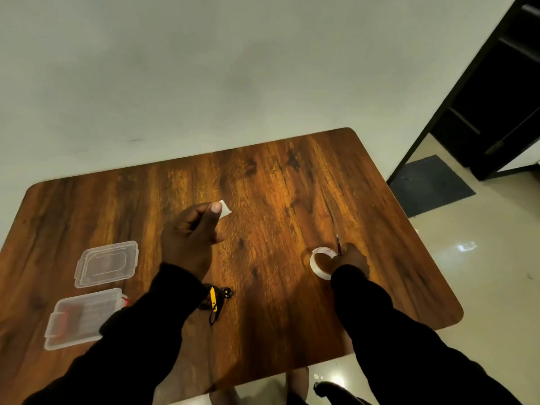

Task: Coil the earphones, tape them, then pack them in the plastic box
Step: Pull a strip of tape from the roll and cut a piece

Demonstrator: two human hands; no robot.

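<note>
L hand [191, 241]: raised over table centre, thumb + fingers pinched shut on small white tape piece [225, 209], which sticks out at 1 o'clock from thumb tip.
R hand [350, 260]: down on table at 3 o'clock side, closed round thin scissors [338, 244], blades pointing to 12; touching tape roll [320, 263], which lies flat just at hand's 9 o'clock.
Earphones [214, 302]: black coil w/ yellow tag, on table at 6 o'clock of L hand, partly under L sleeve; not taped as far as visible.
Plastic box [81, 318]: clear, open, red bits inside, at 8 o'clock near table edge.
Lid [106, 263]: clear, lying flat just at 12 o'clock of box, apart from it.
Table [277, 185]: dark wood grain, rounded corners.
</note>
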